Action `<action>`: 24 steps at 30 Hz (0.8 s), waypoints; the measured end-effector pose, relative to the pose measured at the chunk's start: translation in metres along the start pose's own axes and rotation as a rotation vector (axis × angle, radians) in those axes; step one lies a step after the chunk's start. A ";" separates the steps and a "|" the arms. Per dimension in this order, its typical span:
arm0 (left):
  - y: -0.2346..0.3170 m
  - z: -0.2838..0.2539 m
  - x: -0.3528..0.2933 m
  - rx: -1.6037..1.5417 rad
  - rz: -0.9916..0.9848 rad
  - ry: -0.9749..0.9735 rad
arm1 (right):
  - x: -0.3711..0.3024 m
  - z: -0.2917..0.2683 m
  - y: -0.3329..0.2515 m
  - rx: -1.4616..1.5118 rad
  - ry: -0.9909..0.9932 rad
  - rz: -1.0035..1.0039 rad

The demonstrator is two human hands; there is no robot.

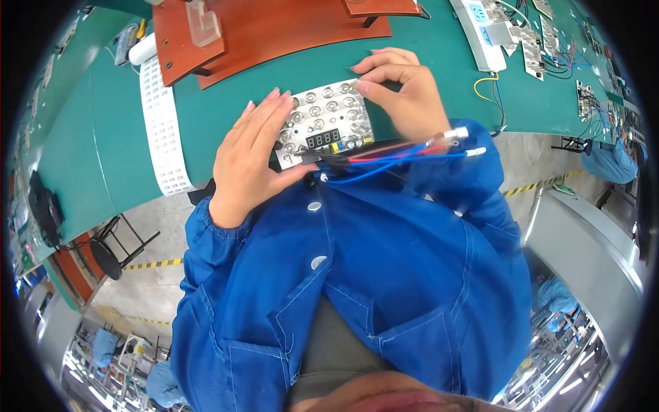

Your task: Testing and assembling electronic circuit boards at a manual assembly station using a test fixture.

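Observation:
A white circuit board lies tilted on the green bench in front of me. It carries rows of round metal parts, a dark four-digit display and small coloured connectors along its near edge. My left hand holds the board's left side, fingers stretched along the edge and thumb at the near corner. At the far right corner my right hand has its fingers curled and its thumb against the board. Blue and red wires with white plugs run from the near edge toward my right sleeve.
A reddish-brown stand with a clear plastic block is beyond the board. On the left lies a long white label strip. To the right are a white power strip and several wired boards. A round stool stands at lower left.

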State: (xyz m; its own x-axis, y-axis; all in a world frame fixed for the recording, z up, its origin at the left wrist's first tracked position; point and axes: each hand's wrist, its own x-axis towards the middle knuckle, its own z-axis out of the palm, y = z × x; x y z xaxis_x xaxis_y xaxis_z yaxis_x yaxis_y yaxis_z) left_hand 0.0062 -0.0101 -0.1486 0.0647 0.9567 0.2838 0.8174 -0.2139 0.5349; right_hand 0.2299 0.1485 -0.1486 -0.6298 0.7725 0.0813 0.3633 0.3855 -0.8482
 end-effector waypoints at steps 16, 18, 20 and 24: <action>0.001 -0.002 0.004 0.012 -0.002 -0.011 | -0.010 0.023 -0.005 -0.071 0.207 0.043; 0.002 -0.002 0.003 0.025 -0.008 -0.003 | -0.011 0.025 -0.005 -0.063 0.224 0.021; 0.001 -0.002 0.002 0.025 -0.005 -0.010 | -0.012 0.027 -0.006 -0.083 0.249 0.015; 0.002 -0.001 0.001 0.020 -0.009 -0.014 | -0.015 0.030 -0.005 -0.104 0.277 0.015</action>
State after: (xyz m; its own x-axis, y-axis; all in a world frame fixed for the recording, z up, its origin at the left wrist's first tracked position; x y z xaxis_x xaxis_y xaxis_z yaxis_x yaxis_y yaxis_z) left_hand 0.0072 -0.0095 -0.1466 0.0651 0.9612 0.2682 0.8294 -0.2016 0.5210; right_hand 0.2172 0.1201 -0.1609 -0.4180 0.8811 0.2212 0.4486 0.4119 -0.7932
